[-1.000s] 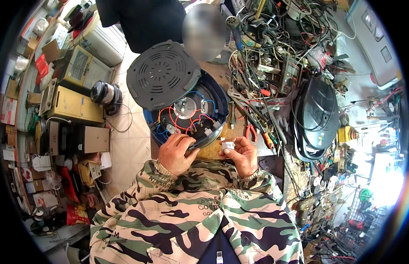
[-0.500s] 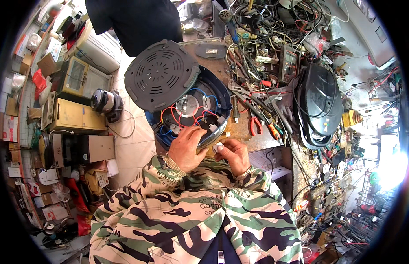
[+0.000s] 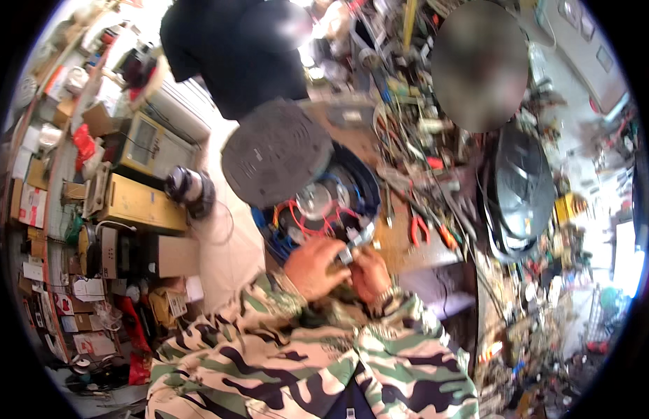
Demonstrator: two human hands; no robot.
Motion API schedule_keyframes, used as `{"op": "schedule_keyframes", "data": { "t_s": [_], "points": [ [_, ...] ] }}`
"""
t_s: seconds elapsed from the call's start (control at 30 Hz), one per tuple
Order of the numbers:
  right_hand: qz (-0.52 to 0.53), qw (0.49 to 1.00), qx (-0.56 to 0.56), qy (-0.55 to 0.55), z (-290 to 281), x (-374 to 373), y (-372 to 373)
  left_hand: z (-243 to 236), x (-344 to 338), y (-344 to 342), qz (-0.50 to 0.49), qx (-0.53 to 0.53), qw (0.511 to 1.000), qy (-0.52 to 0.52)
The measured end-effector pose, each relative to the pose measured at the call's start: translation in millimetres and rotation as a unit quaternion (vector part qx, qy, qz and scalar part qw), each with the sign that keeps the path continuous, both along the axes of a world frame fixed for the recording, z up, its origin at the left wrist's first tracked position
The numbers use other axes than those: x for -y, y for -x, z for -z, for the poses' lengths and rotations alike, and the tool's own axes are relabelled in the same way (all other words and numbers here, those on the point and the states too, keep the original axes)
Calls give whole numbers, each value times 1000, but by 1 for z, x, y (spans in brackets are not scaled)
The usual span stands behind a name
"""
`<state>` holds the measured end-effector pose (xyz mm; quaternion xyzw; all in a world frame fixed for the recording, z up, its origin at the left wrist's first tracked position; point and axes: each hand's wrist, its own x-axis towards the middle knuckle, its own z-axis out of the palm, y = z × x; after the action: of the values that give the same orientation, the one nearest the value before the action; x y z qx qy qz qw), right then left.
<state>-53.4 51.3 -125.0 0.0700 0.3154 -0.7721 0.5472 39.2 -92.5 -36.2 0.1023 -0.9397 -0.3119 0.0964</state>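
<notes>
A round dark blue appliance base (image 3: 370,183) lies opened on the bench, with red and blue wires (image 3: 294,209) and a silvery round plate (image 3: 315,200) inside. Its grey slotted cover (image 3: 272,155) leans over the far left side. My left hand (image 3: 315,268) is at the near rim, fingers bent inward toward a small grey-white part (image 3: 345,255). Close beside it, my right hand (image 3: 370,275) pinches that part between thumb and fingers. Both hands almost meet there. Motion blur hides the part's exact kind and the left fingertips' contact.
Red-handled pliers (image 3: 419,229) and a screwdriver (image 3: 447,236) lie right of the base. Beyond them are tangled cables and tools. A black appliance shell (image 3: 514,192) stands at the right. A person in dark clothing (image 3: 234,59) is across the bench. Boxes and ovens (image 3: 146,202) line the left.
The view has shifted, so the scene sits lower and further right. My hands have come together around the small part, which was in my right hand apart from the left.
</notes>
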Motion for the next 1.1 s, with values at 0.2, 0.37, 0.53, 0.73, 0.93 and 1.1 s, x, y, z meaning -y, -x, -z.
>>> {"op": "schedule_keyframes", "data": {
  "t_s": [0.2, 0.37, 0.53, 0.73, 0.93, 1.1],
  "points": [
    [6, 998, 24, 55, 0, 9, 0, -7, 9, 0, -8, -6, 1000, 0],
    [-18, 997, -3, 81, 23, 9, 2, 3, 3, -2, -52, -13, 999, 0],
    [-24, 998, -29, 46, 19, 7, 3, 7, -9, -2, -81, -18, 995, 47],
    [-49, 989, -137, -16, -6, -7, 21, -6, -13, 9, -111, 35, 991, 59],
    [-98, 987, -112, -55, 4, -4, 24, 11, -20, 7, -148, 22, 986, 72],
    [-34, 985, -147, -80, -9, -6, 25, 12, -23, 16, -88, 11, 991, 100]
  ]
}}
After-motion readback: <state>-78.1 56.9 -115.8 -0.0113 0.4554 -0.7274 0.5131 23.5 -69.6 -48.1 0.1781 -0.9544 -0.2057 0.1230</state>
